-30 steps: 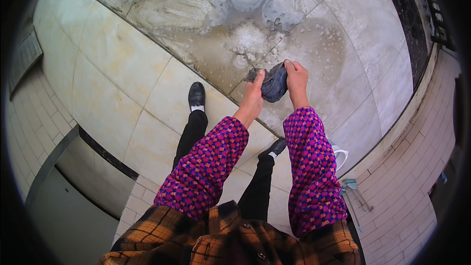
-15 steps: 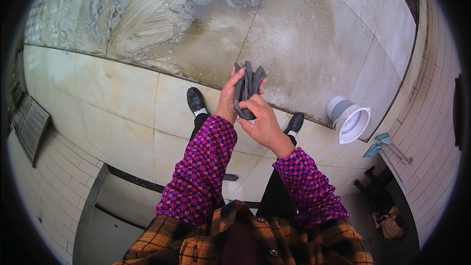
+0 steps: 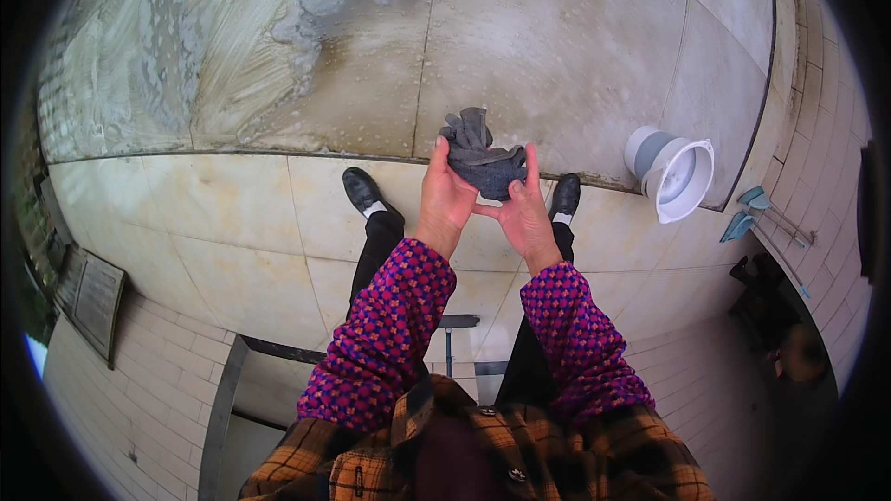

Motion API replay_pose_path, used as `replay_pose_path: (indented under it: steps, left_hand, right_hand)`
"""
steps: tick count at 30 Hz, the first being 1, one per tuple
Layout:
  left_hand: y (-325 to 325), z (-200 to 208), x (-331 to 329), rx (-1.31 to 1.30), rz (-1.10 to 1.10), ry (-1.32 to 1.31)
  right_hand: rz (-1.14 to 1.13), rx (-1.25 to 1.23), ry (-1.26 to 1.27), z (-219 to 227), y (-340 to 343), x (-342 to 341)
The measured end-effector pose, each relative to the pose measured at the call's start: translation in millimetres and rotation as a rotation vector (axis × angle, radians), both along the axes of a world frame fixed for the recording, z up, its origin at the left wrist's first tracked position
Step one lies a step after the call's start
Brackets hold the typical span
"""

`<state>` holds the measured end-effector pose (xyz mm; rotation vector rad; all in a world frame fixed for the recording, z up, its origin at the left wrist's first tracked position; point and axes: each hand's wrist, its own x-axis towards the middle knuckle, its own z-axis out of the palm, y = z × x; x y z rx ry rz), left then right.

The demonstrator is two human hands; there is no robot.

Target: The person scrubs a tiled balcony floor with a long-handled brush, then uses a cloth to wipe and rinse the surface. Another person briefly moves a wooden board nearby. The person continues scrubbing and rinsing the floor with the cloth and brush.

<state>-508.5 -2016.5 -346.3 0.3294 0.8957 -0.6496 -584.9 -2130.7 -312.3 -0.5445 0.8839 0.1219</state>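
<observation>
A crumpled dark grey cloth (image 3: 487,167) is bunched up between my two hands, in front of me above the seam of the tiled floor. My left hand (image 3: 445,204) supports its left side, thumb up along the edge. My right hand (image 3: 522,215) grips the right side, thumb pressed on the cloth and a finger standing up beyond it. Both hands' fingers are partly hidden beneath the cloth. Below the cloth the hands almost meet. On the far tiles lies wet, foamy liquid (image 3: 320,9) with swirled streaks.
A white and grey bucket (image 3: 640,153) stands tilted-looking at the right, near the floor's raised edge. Teal-headed cleaning tools (image 3: 740,225) lie beside it. A grey squeegee-like tool (image 3: 459,321) is between my legs. A dark framed panel (image 3: 95,308) sits at the left.
The cloth has gone from long folds to a looser bunch. My right hand has moved from over its near end to its right side, and the view has shifted.
</observation>
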Motion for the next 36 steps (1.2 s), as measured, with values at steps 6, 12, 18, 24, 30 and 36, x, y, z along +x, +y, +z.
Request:
replay_pose_path:
  steps: [6, 12, 18, 24, 30, 36]
  left_hand:
    - [-0.2, 9.3, -0.3, 0.18, -0.199, -0.122]
    - [-3.8, 42.3, -24.7, 0.139, -0.327, -0.035]
    - [24.0, 53.4, -30.9, 0.032, -0.353, 0.017]
    - [37.4, 43.9, -14.4, 0.492, -0.733, -0.607]
    - [57.3, 42.6, 3.7, 0.355, -0.644, -0.593]
    - [75.7, 48.8, 15.4, -0.012, -0.537, -0.281]
  right_hand:
    - [0.1, -0.01, 0.157, -16.6, -0.5, -20.1]
    - [-0.256, 0.123, 0.036, -17.2, 16.9, -16.5]
    - [0.004, 0.044, -0.163, -11.2, 17.7, 2.8]
    - [0.103, -0.316, 0.036, -19.1, 32.1, 46.8]
    - [0.493, -0.927, -0.13, -12.4, 41.7, 94.3]
    - [0.871, -0.646, -0.222, -3.7, 24.2, 127.5]
